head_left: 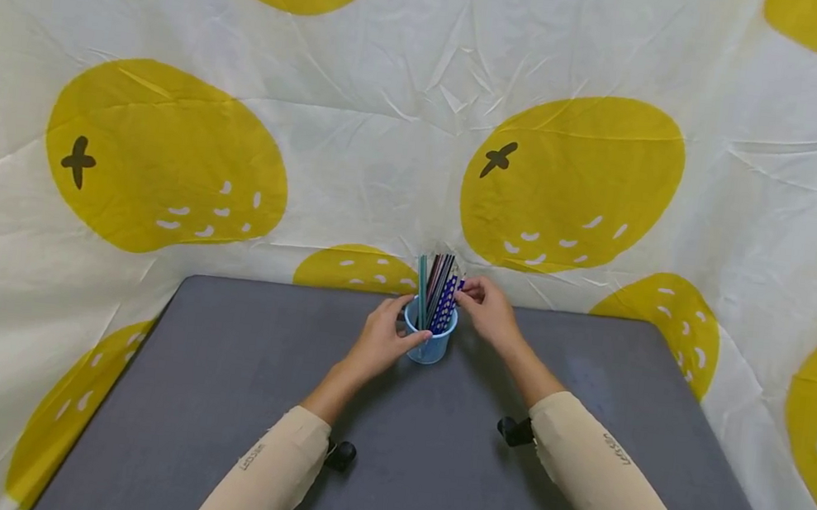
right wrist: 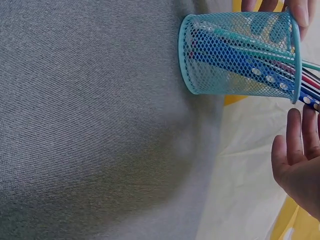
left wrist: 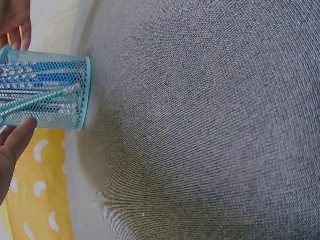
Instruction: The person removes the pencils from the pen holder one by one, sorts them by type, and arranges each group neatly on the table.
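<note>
A light blue mesh pencil cup [head_left: 428, 352] stands upright near the table's back edge. It holds several pencils, teal ones [head_left: 421, 281], dark striped ones and blue ones with white dots [head_left: 443, 313]. My left hand [head_left: 380, 335] grips the cup at its rim from the left, thumb [left wrist: 22, 136] on the near side and fingers round the far side. At the cup's right, my right hand [head_left: 493, 315] pinches the upper part of a blue pencil that leans at the rim. The right wrist view shows its lower fingers [right wrist: 295, 137] just beside the rim.
The dark grey table [head_left: 254, 372] ends right behind the cup. Beyond it hangs a white cloth [head_left: 373, 168] printed with large yellow fruit, which also drapes at both sides. A black wrist mount [head_left: 341, 456] sticks out below each sleeve.
</note>
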`<state>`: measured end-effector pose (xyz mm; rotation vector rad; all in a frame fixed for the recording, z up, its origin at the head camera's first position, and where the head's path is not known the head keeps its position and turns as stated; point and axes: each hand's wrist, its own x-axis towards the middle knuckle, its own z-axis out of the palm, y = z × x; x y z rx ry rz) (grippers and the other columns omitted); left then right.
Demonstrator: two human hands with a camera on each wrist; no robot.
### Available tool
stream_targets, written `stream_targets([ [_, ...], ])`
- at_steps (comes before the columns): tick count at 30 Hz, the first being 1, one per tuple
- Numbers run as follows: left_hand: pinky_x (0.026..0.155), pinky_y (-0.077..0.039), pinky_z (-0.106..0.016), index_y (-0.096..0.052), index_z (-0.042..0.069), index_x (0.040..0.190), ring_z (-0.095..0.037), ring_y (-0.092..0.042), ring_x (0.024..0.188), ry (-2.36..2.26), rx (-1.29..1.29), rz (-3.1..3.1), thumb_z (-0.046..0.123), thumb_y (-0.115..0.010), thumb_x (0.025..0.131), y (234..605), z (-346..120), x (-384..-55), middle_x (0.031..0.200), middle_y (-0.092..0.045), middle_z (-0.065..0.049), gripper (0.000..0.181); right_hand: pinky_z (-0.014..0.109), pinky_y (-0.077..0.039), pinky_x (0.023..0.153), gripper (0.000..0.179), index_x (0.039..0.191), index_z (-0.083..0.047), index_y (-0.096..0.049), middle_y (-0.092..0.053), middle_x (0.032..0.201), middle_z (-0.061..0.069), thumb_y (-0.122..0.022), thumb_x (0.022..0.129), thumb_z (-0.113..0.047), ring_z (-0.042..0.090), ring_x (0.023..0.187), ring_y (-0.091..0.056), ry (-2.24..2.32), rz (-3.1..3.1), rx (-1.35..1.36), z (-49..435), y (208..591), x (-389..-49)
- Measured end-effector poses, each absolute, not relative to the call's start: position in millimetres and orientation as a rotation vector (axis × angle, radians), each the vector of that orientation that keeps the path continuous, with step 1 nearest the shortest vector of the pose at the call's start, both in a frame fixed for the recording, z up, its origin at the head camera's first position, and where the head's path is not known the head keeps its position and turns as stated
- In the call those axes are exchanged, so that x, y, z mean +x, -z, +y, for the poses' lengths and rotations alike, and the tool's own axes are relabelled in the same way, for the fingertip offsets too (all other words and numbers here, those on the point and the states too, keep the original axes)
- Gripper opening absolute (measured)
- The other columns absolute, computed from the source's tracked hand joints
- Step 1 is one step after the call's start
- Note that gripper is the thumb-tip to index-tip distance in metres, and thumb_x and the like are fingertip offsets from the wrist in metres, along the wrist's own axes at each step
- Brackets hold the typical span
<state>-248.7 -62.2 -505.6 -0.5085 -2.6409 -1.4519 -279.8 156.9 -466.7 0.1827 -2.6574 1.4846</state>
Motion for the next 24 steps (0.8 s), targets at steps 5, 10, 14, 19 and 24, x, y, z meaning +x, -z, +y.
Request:
stream_targets([
  [5, 0.090, -0.062, -0.045, -0.051, 0.001, 0.148, -0.032, -0.065, 0.114, 1.445, -0.520, -2.635, 0.033, -0.084, 0.089, 506.1, -61.4, -249.6, 0.129, -0.060, -0.021, 0.075, 0.036, -0.053, 0.088, 0.023, 0.116, 0.004, -0.061, -0.068, 0.106, 0.022, -0.066, 0.101, -0.014, 0.033, 0.098, -0.063, -1.498, -2.627, 0.196, 159.4, 455.6, -278.8],
  [10, 0.089, -0.063, -0.044, -0.050, -0.001, 0.148, -0.032, -0.065, 0.114, 1.450, -0.531, -2.630, 0.033, -0.083, 0.089, 505.3, -61.1, -250.0, 0.129, -0.059, -0.021, 0.076, 0.027, -0.052, 0.085, 0.024, 0.118, 0.003, -0.061, -0.068, 0.107, 0.020, -0.066, 0.102, -0.016, 0.026, 0.096, -0.063, -1.475, -2.607, 0.222, 163.5, 437.1, -276.4],
  [14, 0.089, -0.063, -0.042, -0.050, 0.000, 0.148, -0.032, -0.065, 0.114, 1.457, -0.514, -2.647, 0.034, -0.083, 0.089, 504.1, -61.2, -249.9, 0.129, -0.060, -0.020, 0.075, 0.018, -0.053, 0.080, 0.027, 0.119, 0.003, -0.060, -0.068, 0.108, 0.020, -0.066, 0.102, -0.017, 0.022, 0.093, -0.065, -1.505, -2.567, 0.247, 168.5, 416.5, -276.7],
  [19, 0.088, -0.063, -0.038, -0.051, 0.002, 0.148, -0.031, -0.065, 0.114, 1.444, -0.493, -2.661, 0.034, -0.083, 0.089, 503.8, -61.4, -250.0, 0.129, -0.060, -0.019, 0.074, 0.011, -0.055, 0.078, 0.031, 0.121, 0.005, -0.058, -0.066, 0.109, 0.019, -0.065, 0.103, -0.020, 0.015, 0.089, -0.067, -1.561, -2.519, 0.294, 177.8, 386.4, -278.7],
  [24, 0.087, -0.063, -0.037, -0.052, 0.001, 0.147, -0.031, -0.065, 0.114, 1.440, -0.496, -2.654, 0.034, -0.083, 0.089, 504.7, -61.8, -249.5, 0.128, -0.060, -0.020, 0.074, 0.013, -0.058, 0.079, 0.029, 0.122, 0.007, -0.054, -0.062, 0.107, 0.015, -0.063, 0.103, -0.013, 0.006, 0.086, -0.068, -1.659, -2.430, 0.335, 187.3, 359.8, -275.9],
])
